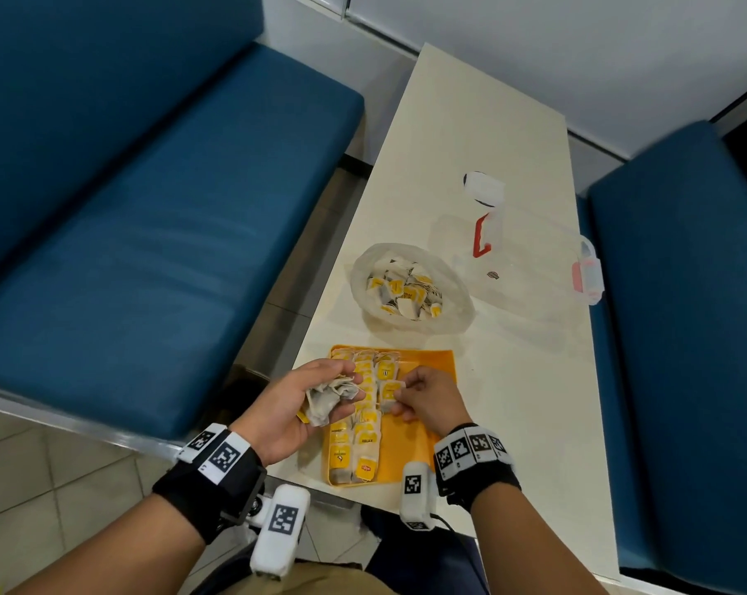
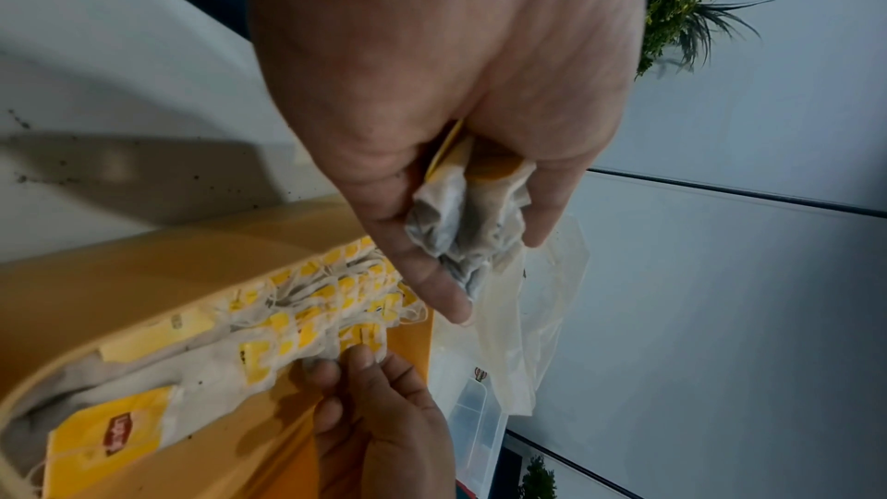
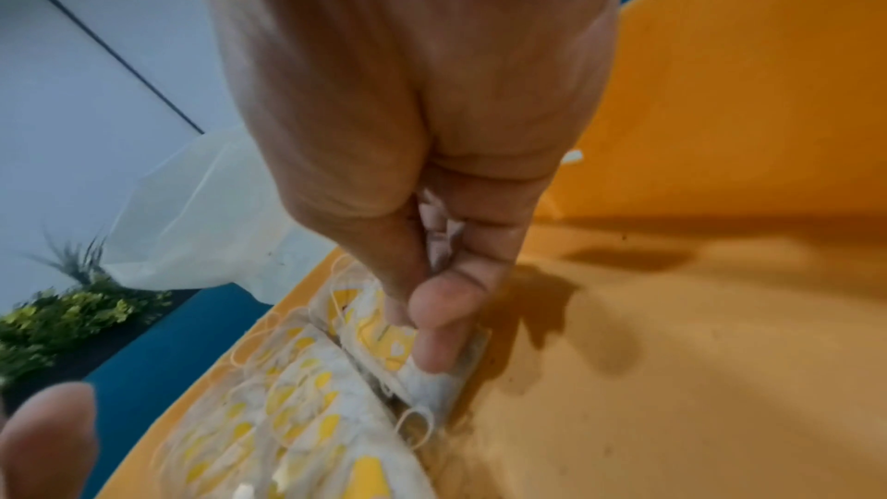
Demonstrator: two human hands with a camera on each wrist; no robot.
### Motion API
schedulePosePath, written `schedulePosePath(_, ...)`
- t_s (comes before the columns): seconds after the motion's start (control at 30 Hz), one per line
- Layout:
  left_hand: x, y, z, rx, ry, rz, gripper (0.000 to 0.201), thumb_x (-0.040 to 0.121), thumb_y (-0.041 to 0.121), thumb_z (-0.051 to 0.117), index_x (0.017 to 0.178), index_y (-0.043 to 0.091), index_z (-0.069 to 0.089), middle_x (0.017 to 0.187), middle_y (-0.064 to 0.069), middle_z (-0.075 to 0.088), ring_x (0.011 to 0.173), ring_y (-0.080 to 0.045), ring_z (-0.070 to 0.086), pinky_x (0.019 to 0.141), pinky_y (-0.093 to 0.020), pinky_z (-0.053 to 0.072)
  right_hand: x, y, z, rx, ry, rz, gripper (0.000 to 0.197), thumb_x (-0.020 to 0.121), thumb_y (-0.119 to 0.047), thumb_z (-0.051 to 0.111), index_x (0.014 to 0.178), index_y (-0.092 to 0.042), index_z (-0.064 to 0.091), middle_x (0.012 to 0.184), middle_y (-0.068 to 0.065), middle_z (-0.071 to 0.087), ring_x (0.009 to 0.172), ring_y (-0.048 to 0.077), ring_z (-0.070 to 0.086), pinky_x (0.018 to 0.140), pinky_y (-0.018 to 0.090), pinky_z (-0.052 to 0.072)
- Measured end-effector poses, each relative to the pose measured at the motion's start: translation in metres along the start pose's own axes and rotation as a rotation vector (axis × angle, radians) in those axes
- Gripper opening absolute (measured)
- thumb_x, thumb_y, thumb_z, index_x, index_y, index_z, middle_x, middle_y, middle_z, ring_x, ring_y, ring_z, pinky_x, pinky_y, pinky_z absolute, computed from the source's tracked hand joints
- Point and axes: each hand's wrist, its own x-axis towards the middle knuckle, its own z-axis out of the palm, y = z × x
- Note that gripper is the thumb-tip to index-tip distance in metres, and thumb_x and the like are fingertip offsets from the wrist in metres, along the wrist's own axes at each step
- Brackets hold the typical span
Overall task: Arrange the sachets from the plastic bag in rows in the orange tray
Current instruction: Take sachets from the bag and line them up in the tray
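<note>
Blue padded bench point(image 1: 157, 234) on the left, tiled floor point(image 1: 41, 478) under it. Cream tabletop point(image 1: 483, 135) runs down the middle, second blue bench point(image 1: 681, 337) on the right, white wall panels point(image 1: 535, 45) behind. Green plants point(image 2: 691, 2) show in the wrist views.

Left hand point(image 1: 294, 405) palm-up over the tray's left edge, fingers curled round a crumpled bunch of sachets point(image 1: 331, 397): greyish paper bags, yellow tags. Orange tray point(image 1: 436, 367) at the near tabletop edge; its left part is filled with rows of sachets point(image 1: 356, 435) lying flat and overlapping, white strings loose, yellow labels up, right part bare. Right hand point(image 1: 427, 399) over the tray middle, thumb and fingertips pinching a single sachet point(image 1: 390, 390) against the right edge of the rows.

Just beyond the tray, open plastic bag point(image 1: 410, 287) with more sachets heaped inside. Right of the bag, a clear lidded container point(image 1: 535, 255) with red clips, touching or just beside it, can't tell which
</note>
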Motion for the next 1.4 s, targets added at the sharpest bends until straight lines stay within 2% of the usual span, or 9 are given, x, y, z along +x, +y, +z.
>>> schedulePosePath(0.23,0.003,0.001,0.000,0.023,0.020,0.011,0.034,0.098,0.014,0.058,0.127,-0.003,0.063,0.126,-0.024,0.068,0.104,-0.033,0.071,0.074,-0.032,0.062,0.019,0.003,0.007,0.002,0.035,-0.010,0.013,0.089,-0.004,0.067,0.085,-0.013,0.059,0.064,0.011,0.068,0.044,0.014,0.060,0.043,0.025,0.047)
schedulePosePath(0.43,0.004,0.002,0.000,0.041,0.025,0.013,0.035,0.099,0.017,0.058,0.128,-0.002,0.062,0.127,-0.024,0.067,0.107,-0.034,0.071,0.079,-0.034,0.061,0.030,-0.002,0.011,0.104,0.070,0.027,0.010,0.089,-0.006,0.069,0.095,-0.007,0.061,0.070,0.011,0.069,0.054,0.019,0.067,0.058,0.031,0.059)
schedulePosePath(0.57,0.005,0.005,0.001,0.038,0.028,0.007,0.036,0.098,0.021,0.060,0.126,-0.002,0.064,0.125,-0.025,0.068,0.110,-0.036,0.070,0.079,-0.035,0.061,0.032,-0.005,0.014,0.100,0.088,0.033,0.011,0.088,-0.009,0.071,0.091,-0.010,0.060,0.076,0.014,0.071,0.060,0.024,0.070,0.073,0.048,0.062)
schedulePosePath(0.63,0.006,0.006,0.002,0.034,0.023,0.003,0.036,0.097,0.024,0.061,0.123,-0.001,0.066,0.125,-0.026,0.068,0.111,-0.036,0.069,0.082,-0.036,0.061,0.026,-0.010,0.011,0.034,0.121,-0.003,0.011,0.087,-0.013,0.071,0.092,-0.011,0.062,0.075,0.010,0.071,0.062,0.023,0.070,0.071,0.043,0.062)
schedulePosePath(0.77,0.008,0.009,0.006,0.019,-0.007,-0.008,0.037,0.099,0.029,0.059,0.121,0.001,0.066,0.127,-0.027,0.066,0.108,-0.034,0.071,0.084,-0.039,0.060,-0.003,-0.032,-0.002,-0.108,0.230,-0.262,0.011,0.084,-0.014,0.072,0.092,-0.019,0.066,0.088,-0.008,0.067,0.076,0.006,0.062,0.067,0.013,0.047)
schedulePosePath(0.97,0.013,0.010,0.019,-0.012,-0.039,-0.072,0.041,0.096,0.036,0.059,0.115,0.003,0.072,0.120,-0.024,0.070,0.106,-0.035,0.070,0.074,-0.036,0.062,-0.032,-0.063,-0.006,-0.034,-0.037,-0.587,0.021,0.081,-0.011,0.077,0.093,-0.028,0.073,0.100,-0.005,0.066,0.078,0.014,0.064,0.068,0.017,0.049)
schedulePosePath(1.1,0.014,0.009,0.023,0.009,-0.049,-0.104,0.042,0.097,0.041,0.058,0.107,0.004,0.075,0.112,-0.023,0.072,0.099,-0.032,0.073,0.075,-0.037,0.061,-0.027,-0.061,-0.001,-0.065,-0.046,-0.600,0.018,0.082,-0.009,0.076,0.091,-0.024,0.075,0.094,-0.008,0.065,0.078,0.012,0.063,0.068,0.013,0.044)
schedulePosePath(1.3,0.013,0.008,0.018,-0.012,-0.072,-0.066,0.042,0.095,0.033,0.060,0.123,0.003,0.070,0.117,-0.020,0.071,0.100,-0.030,0.072,0.073,-0.033,0.062,-0.029,-0.056,0.002,-0.001,-0.012,-0.633,0.019,0.083,-0.004,0.075,0.090,-0.022,0.076,0.086,-0.012,0.065,0.080,0.007,0.062,0.070,0.013,0.046)
schedulePosePath(1.4,0.011,0.007,0.016,-0.016,-0.076,-0.042,0.037,0.094,0.031,0.060,0.118,0.006,0.074,0.115,-0.018,0.072,0.093,-0.026,0.073,0.069,-0.032,0.062,-0.030,-0.057,0.000,0.055,-0.019,-0.644,0.028,0.084,-0.003,0.074,0.089,-0.030,0.076,0.085,-0.009,0.068,0.082,0.010,0.064,0.072,0.023,0.051)
